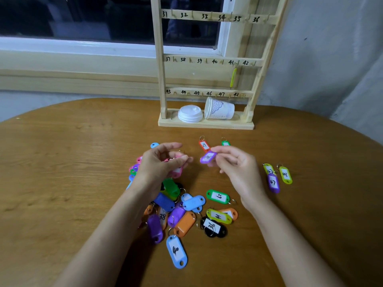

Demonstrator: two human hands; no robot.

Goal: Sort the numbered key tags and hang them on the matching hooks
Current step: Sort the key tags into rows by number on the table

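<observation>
Right hand (234, 168) has the purple tag (207, 157), pinched at its 3 o'clock end between thumb and forefinger; those fingers (220, 150) are closed narrow on it, the rest loosely curled. The tag is off the bench (62, 162), between the two hands, long axis roughly 8 to 2 o'clock, label side up. The number is blurred, can't read it. The rack (158, 79) stands at 12 o'clock from the hands, well apart, at the far edge of the bench. Rails read 31–36, 37–42, 43–48, with the bottom rail (207, 93) lowest and nearest. My guess: the next move is read the number, then reach to 12 o'clock with the right hand, which is the nearer one and already loaded. The tag's ring isn't clearly visible, so it may need a re-grip to present it to a hook. Left hand (161, 164) sits at 9 o'clock from the tag, just beside it, fingers (182, 160) curled with thumb and forefinger close together over a pink tag (177, 172). Can't tell whether it grips that tag or its ring, or holds nothing. The unsorted pile (176, 208) lies at 6 o'clock from the hands. One yellow-green tag (233, 77) hangs on hook 41.
</observation>
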